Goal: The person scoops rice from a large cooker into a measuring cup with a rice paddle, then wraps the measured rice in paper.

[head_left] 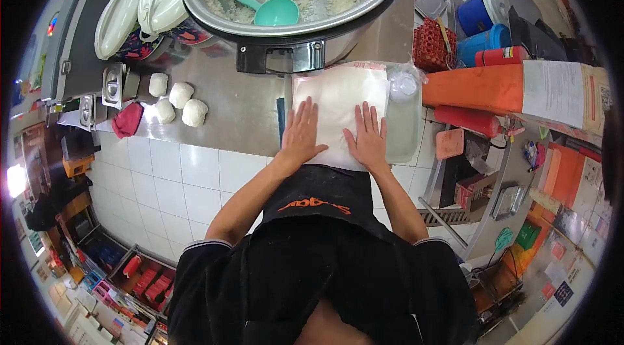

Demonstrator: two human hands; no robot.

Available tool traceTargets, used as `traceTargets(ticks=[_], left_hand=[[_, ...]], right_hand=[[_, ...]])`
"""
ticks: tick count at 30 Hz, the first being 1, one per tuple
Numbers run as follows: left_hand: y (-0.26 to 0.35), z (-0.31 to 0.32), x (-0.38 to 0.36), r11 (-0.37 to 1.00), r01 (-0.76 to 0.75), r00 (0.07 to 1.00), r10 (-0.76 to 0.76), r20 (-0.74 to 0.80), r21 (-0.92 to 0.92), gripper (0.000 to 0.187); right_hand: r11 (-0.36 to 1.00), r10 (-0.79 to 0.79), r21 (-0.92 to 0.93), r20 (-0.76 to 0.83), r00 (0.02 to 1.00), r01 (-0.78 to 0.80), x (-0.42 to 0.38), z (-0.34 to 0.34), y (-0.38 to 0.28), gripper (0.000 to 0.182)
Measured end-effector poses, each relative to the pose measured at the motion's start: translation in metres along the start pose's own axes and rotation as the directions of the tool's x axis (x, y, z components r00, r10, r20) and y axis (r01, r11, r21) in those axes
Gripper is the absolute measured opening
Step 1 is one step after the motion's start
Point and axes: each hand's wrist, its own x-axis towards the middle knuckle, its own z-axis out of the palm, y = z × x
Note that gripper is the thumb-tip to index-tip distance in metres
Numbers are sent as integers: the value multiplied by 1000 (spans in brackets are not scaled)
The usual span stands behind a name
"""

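A stack of white paper sheets [341, 95] lies on the steel counter, close to its front edge. My left hand [301, 132] rests flat on the left part of the stack, fingers stretched out and thumb pointing right. On the right part lies my right hand [368, 137], palm down with its fingers spread. Neither hand holds anything. Beside the stack on the right is a pale tray [404, 130] with a clear plastic item [403, 85] at its back.
A big metal pot [354, 17] with rice, a green ladle [277, 12] and a white paddle stands behind the sheets. Several white dough-like balls [194, 112] and a red cloth [127, 119] are at the left. An orange surface [474, 87] is at the right.
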Motion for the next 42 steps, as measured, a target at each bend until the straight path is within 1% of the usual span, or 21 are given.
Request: traceTargets(ticks=[2,7,9,10,12,13,14,16,18,20,21,22,26,29,31,33,35,37,39,40,42], left_hand=[[3,3,4,997,-60,993,64,98,-51,119],[-5,6,18,996,-80,987,85,135,-47,122],[-9,7,17,996,-83,985,89,150,-45,121],[-13,10,18,992,-109,986,117,121,-70,117],[-24,27,15,970,-163,987,161,-27,-177,96],[-26,14,7,928,-147,986,108,-130,-343,66],[-25,0,0,868,-125,989,74,-124,-480,51],[-25,-32,-12,793,-111,991,45,-124,-600,37],[-26,-61,-24,710,-31,996,-35,-79,-704,17],[-27,-81,-35,715,-66,980,-84,-179,-696,12],[-28,-92,-41,717,-91,955,-135,-265,-691,7],[-27,-105,-45,722,-41,935,-216,-282,-691,7],[-33,-157,-55,791,-125,790,-286,-542,-599,8],[-42,-199,-68,835,-170,685,-282,-672,-524,11],[-51,-228,-72,835,-199,647,-281,-709,-513,11],[-55,-261,-74,843,-247,626,-237,-743,-477,12],[-60,-294,-56,884,-284,585,-146,-797,-371,13],[-50,-333,-19,884,-338,591,-68,-804,-324,14],[-43,-365,29,874,-329,736,0,-677,-358,15],[-45,-374,59,842,-383,793,89,-602,-380,17],[-57,-379,132,947,-281,895,201,-399,-152,19]], right_hand=[[1000,21,-11,3,1000,-21,0,9,-3,70],[997,30,-66,-81,996,-35,15,4,-1,62],[960,-63,269,-52,997,75,27,0,20,43],[905,73,418,42,996,-84,44,-55,3,32],[723,191,679,-18,981,-129,66,-131,-18,30],[741,98,670,-169,981,41,89,-169,-17,31],[743,26,644,-301,953,183,102,-203,-14,33],[760,-90,574,-372,924,305,138,-273,-66,29],[707,-325,452,-475,818,544,193,-291,-107,14],[655,-673,152,-330,662,741,256,-284,-132,15],[605,-791,-4,-119,600,796,285,-273,-147,19],[514,-841,-142,110,530,846,312,-256,-161,22],[105,-914,-123,380,145,987,389,-166,-188,26],[-75,-872,-341,479,105,937,405,-132,-194,14],[-393,-847,-354,498,-184,849,409,-133,-193,13],[-372,-851,-345,498,-168,862,405,-159,-184,12],[-172,-895,-322,446,-10,931,397,-202,-169,11],[232,-775,-359,493,395,904,365,-267,-157,11],[424,-843,-367,173,509,828,339,-311,-111,15],[584,-759,-377,61,648,719,318,-337,-97,19],[844,-512,-295,-190,838,448,270,-376,-62,31]])
